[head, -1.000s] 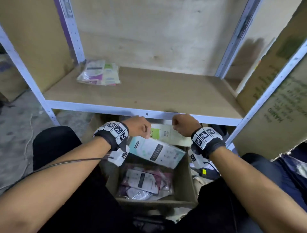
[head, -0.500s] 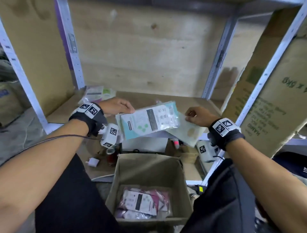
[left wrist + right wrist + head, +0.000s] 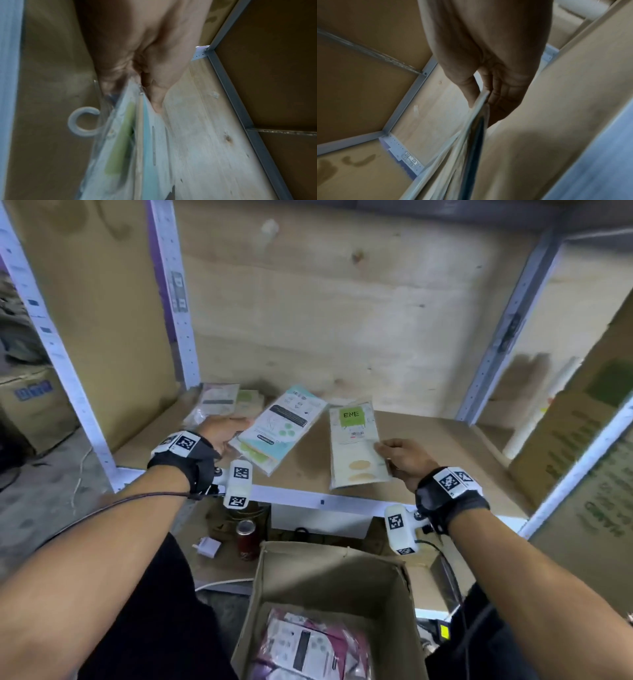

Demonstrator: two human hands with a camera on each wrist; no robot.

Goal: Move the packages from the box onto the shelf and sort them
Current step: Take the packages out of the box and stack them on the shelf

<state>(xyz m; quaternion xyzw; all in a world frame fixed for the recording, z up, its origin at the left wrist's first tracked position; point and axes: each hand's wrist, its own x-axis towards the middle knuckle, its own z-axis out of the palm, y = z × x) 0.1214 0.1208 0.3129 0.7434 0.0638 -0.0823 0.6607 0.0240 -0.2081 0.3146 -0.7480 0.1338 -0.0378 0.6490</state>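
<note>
Packages are over the shelf (image 3: 428, 440): the left hand (image 3: 222, 431) grips a teal package (image 3: 284, 422) angled toward the back-left corner pile (image 3: 222, 400); the right hand (image 3: 402, 455) pinches a green-labelled package (image 3: 354, 440), long axis front-to-back, near the front edge.

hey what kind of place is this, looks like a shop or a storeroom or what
Most likely a storeroom or stockroom. A bare metal-framed shelf with wooden boards, cardboard cartons stacked beside it, and an open box of sealed retail packages on a concrete floor all point that way.
</note>
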